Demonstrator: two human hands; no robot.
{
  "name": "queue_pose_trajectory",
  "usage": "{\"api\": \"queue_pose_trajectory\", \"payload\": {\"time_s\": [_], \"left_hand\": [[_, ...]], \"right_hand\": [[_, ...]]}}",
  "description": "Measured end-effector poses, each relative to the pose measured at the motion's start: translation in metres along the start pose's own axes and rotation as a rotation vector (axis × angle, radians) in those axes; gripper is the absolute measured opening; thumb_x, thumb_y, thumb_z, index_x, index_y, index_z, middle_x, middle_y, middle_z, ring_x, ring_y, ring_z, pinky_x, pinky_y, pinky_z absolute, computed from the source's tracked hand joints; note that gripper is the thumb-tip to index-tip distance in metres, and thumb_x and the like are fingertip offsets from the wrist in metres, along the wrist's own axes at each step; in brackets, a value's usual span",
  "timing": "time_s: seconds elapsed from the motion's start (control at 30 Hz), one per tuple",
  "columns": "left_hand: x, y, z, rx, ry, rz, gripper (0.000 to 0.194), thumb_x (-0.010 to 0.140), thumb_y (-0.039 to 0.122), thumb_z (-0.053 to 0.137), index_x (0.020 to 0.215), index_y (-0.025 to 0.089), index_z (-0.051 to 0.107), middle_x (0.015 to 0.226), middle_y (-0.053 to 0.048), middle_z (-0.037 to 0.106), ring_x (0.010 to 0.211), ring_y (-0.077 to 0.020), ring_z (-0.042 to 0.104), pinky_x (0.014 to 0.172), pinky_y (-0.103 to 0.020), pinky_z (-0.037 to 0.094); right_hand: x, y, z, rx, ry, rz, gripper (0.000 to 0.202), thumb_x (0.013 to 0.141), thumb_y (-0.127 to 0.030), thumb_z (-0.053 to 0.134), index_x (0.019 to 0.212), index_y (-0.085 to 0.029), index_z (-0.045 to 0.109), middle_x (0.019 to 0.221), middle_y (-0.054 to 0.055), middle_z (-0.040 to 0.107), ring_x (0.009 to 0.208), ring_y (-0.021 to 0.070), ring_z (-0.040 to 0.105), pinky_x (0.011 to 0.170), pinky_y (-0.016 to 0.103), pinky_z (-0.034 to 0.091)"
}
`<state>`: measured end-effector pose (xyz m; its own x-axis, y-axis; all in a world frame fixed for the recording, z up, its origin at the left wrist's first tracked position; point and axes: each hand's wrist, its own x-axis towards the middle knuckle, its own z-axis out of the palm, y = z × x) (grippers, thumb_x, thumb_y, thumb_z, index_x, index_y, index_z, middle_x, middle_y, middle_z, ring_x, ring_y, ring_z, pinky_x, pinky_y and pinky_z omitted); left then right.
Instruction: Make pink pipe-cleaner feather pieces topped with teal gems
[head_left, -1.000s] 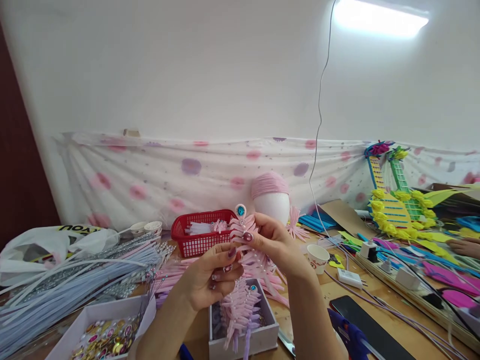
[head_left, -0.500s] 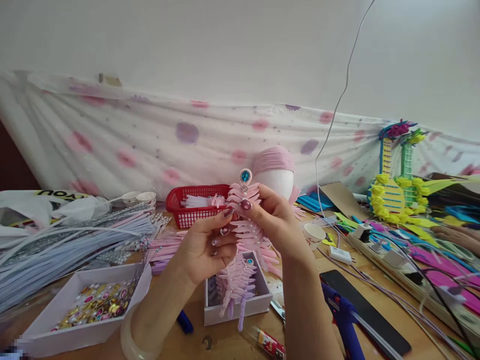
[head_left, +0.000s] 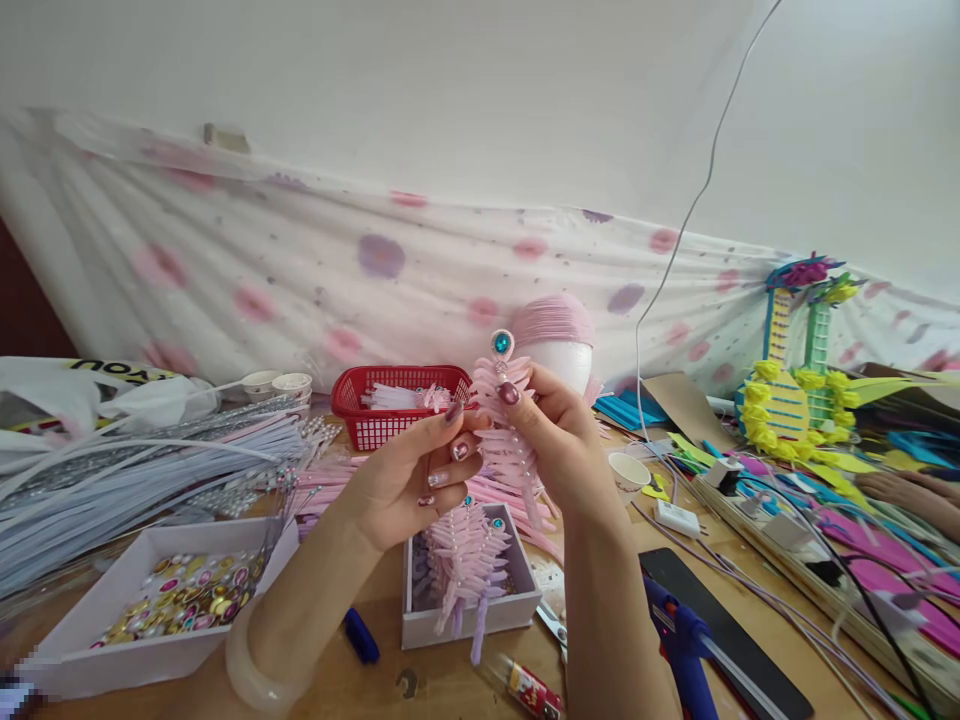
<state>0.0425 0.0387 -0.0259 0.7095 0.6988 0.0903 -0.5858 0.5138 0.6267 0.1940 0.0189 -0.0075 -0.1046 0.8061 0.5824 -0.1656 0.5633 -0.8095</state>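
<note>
A pink feather-shaped ornament (head_left: 506, 450) stands upright in front of me, with pearl-like beads down its middle and a blue gem in a pale round setting on top. My right hand (head_left: 566, 430) pinches it just below the gem, thumb in front. To its left, my left hand (head_left: 420, 465) has its thumb and curled fingers closed close to the ornament's edge; what they hold, if anything, is too small to make out. Beneath the hands, similar pink ornaments (head_left: 457, 560) with blue gems lie in a white box (head_left: 472, 630), some hanging over its front rim.
A white tray (head_left: 142, 665) of gems sits left, below bundled pale strips (head_left: 187, 480). Behind are a red basket (head_left: 375, 433) and a pink-wrapped white form (head_left: 562, 355). On the right lie a blue glue gun (head_left: 686, 650), black phone (head_left: 742, 630), power strip (head_left: 795, 560) and another person's hand (head_left: 911, 500).
My left hand's thumb and fingers have drawn slightly away from the ornament. The ornament has shifted a little right and up in view, still in my right hand. The view has tilted slightly.
</note>
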Motion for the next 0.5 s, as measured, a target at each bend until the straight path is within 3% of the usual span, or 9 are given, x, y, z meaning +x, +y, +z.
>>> {"api": "queue_pose_trajectory", "payload": {"time_s": [0.13, 0.37, 0.5], "left_hand": [[0.002, 0.002, -0.003, 0.046, -0.007, 0.013, 0.023, 0.057, 0.017, 0.09, 0.072, 0.011, 0.074, 0.055, 0.005, 0.055, 0.036, 0.001, 0.041, 0.031, -0.007, 0.029], [0.006, 0.004, -0.005, 0.008, -0.025, 0.023, 0.016, 0.065, 0.015, 0.084, 0.073, 0.013, 0.071, 0.057, 0.005, 0.053, 0.039, 0.0001, 0.04, 0.032, -0.008, 0.026], [0.006, 0.008, -0.004, 0.001, 0.016, 0.04, 0.013, 0.068, 0.013, 0.081, 0.072, 0.013, 0.069, 0.057, 0.005, 0.053, 0.038, 0.0001, 0.038, 0.033, -0.009, 0.027]], "right_hand": [[0.0, 0.003, -0.001, -0.027, 0.013, 0.012, 0.02, 0.084, -0.042, 0.068, 0.083, -0.022, 0.064, 0.076, -0.002, 0.063, 0.068, 0.0109, 0.056, 0.063, 0.023, 0.045], [-0.002, 0.004, -0.006, -0.108, -0.029, 0.0, 0.02, 0.085, -0.042, 0.066, 0.097, -0.027, 0.07, 0.092, 0.002, 0.069, 0.087, 0.0182, 0.064, 0.082, 0.032, 0.051], [-0.003, 0.003, -0.012, -0.186, -0.002, 0.084, 0.024, 0.082, -0.041, 0.071, 0.1, -0.025, 0.071, 0.09, 0.003, 0.071, 0.084, 0.0192, 0.065, 0.074, 0.031, 0.051]]}}
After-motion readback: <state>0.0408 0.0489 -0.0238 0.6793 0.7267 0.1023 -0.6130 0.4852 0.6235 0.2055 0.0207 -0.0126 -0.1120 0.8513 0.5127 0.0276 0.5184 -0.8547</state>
